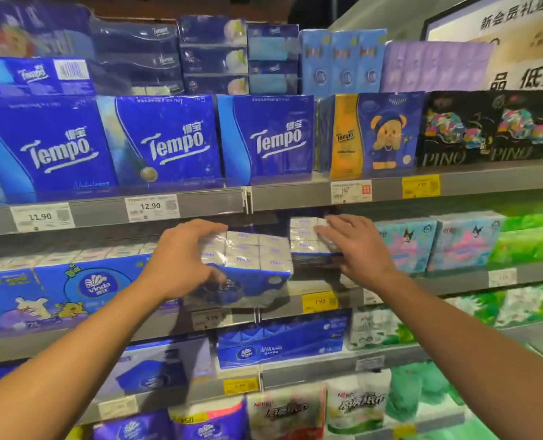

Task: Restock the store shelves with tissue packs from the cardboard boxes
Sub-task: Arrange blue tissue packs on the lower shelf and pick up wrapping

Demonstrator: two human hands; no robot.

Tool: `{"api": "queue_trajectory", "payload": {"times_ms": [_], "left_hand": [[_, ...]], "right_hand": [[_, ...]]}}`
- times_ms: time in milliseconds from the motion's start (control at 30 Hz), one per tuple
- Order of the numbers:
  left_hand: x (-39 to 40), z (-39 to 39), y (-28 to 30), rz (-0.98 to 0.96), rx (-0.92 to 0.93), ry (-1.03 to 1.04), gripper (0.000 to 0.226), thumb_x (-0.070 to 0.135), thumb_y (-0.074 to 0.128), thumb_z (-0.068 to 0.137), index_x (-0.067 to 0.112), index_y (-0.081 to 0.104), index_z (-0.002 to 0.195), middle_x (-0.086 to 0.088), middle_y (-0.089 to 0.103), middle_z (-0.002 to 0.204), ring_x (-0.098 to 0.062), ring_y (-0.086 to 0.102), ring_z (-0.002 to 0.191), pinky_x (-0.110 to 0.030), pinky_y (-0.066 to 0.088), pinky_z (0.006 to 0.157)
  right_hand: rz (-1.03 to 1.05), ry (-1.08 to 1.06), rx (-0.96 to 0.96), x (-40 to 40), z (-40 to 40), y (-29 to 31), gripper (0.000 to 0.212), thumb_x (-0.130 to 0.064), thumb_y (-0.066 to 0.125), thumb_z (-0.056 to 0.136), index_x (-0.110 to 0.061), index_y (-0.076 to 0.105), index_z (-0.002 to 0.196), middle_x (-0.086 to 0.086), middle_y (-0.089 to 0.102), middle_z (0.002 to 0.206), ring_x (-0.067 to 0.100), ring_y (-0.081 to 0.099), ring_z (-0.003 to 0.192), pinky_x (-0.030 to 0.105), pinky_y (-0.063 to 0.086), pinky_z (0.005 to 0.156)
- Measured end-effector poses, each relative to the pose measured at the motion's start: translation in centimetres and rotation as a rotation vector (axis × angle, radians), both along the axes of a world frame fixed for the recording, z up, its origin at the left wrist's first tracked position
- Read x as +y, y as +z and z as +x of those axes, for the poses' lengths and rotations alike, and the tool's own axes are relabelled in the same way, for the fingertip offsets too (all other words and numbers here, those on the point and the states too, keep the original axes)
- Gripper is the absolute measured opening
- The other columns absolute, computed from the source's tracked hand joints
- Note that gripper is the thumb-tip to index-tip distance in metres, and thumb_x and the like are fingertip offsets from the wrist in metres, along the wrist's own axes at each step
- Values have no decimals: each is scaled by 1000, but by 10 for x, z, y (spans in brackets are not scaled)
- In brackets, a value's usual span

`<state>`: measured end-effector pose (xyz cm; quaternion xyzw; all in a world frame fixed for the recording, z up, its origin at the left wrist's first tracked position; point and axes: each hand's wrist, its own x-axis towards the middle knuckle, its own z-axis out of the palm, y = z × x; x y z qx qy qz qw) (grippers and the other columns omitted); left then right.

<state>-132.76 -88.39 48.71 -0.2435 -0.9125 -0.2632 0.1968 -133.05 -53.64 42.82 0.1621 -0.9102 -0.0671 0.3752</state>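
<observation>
Head view, risk: your blue Vinda pack (248, 265) hangs half over the front edge of the shelf (454, 282); ease off now and it would likely tip off that edge.
Head view, second risk: pushing the rear pack (308, 241) sideways could crowd the pastel cartoon packs (406, 242) just beside it.
Left hand (181, 262): curled over the blue pack's left end, thumb below, fingers on top.
Right hand (356, 246): fingers bent onto the rear pack's right side; whether gripping or only pressing, you cannot tell.
Pack position: between your hands, at the shelf's front edge.
</observation>
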Motion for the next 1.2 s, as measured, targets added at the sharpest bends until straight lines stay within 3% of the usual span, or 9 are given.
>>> {"api": "queue_trajectory", "payload": {"times_ms": [167, 267, 467, 567, 667, 733, 833, 933, 1200], "left_hand": [[1, 0, 2, 30, 20, 82, 90, 24, 96, 51, 24, 59, 133, 4, 61, 132, -15, 55, 120, -26, 38, 104], [4, -1, -4, 28, 25, 97, 90, 26, 96, 52, 24, 59, 133, 5, 60, 133, -17, 53, 122, -33, 40, 107], [24, -9, -18, 178, -64, 87, 89, 25, 96, 52, 23, 59, 133, 11, 60, 127, -2, 52, 110, -13, 33, 92], [44, -15, -23, 211, -98, 90, 89, 25, 96, 54, 21, 59, 134, 7, 60, 130, -1, 50, 108, -15, 35, 93], [66, -22, -23, 224, -95, 88, 86, 24, 95, 56, 19, 59, 134, 4, 60, 132, -2, 47, 107, -14, 33, 93], [87, -28, -23, 226, -96, 82, 84, 25, 94, 58, 18, 58, 134, 2, 60, 132, -5, 48, 108, -16, 34, 92], [118, -38, -24, 211, -107, 82, 82, 29, 93, 59, 17, 58, 133, -3, 61, 130, -15, 55, 114, -21, 36, 89], [145, -45, -27, 205, -138, 43, 85, 30, 93, 60, 16, 57, 135, -3, 62, 132, -14, 56, 114, -24, 43, 93], [173, -55, -51, 151, -73, 160, 78, 51, 82, 70, 22, 53, 137, -14, 53, 123, -30, 49, 116, -34, 41, 96]], "right_hand": [[36, -175, -164, -11, -33, 3, 70, -15, 86, 59, -22, 61, 123, 8, 66, 101, 34, 59, 89, 40, 45, 75], [-6, -373, -265, -19, -48, 13, 51, -28, 73, 77, -28, 57, 125, 7, 69, 108, 32, 63, 100, 37, 44, 84], [-200, -396, -405, -21, -62, 25, 32, -18, 60, 94, -12, 62, 126, 18, 65, 122, 37, 62, 111, 39, 49, 89], [-491, -308, -378, -10, -56, 27, 32, -29, 57, 98, -1, 70, 102, 21, 69, 101, 38, 63, 98, 39, 48, 80], [-962, 61, -363, -4, -42, 28, 37, -30, 56, 99, -10, 64, 70, 7, 60, 67, 24, 54, 70, 34, 36, 65], [-1092, 270, -359, 0, -24, 27, 38, -39, 53, 97, -8, 68, 81, 7, 67, 79, 20, 57, 73, 37, 41, 71], [-666, 236, -316, 18, -8, 20, 55, -53, 59, 85, -14, 66, 124, 5, 69, 119, 19, 63, 106, 34, 48, 92], [-252, 30, -207, 42, -7, 12, 73, -52, 75, 77, -12, 57, 135, 13, 61, 126, 35, 57, 112, 44, 46, 98], [-124, -152, -164, 48, -17, -12, 81, -38, 82, 69, -12, 52, 139, 11, 60, 129, 35, 54, 119, 56, 24, 114]]}}
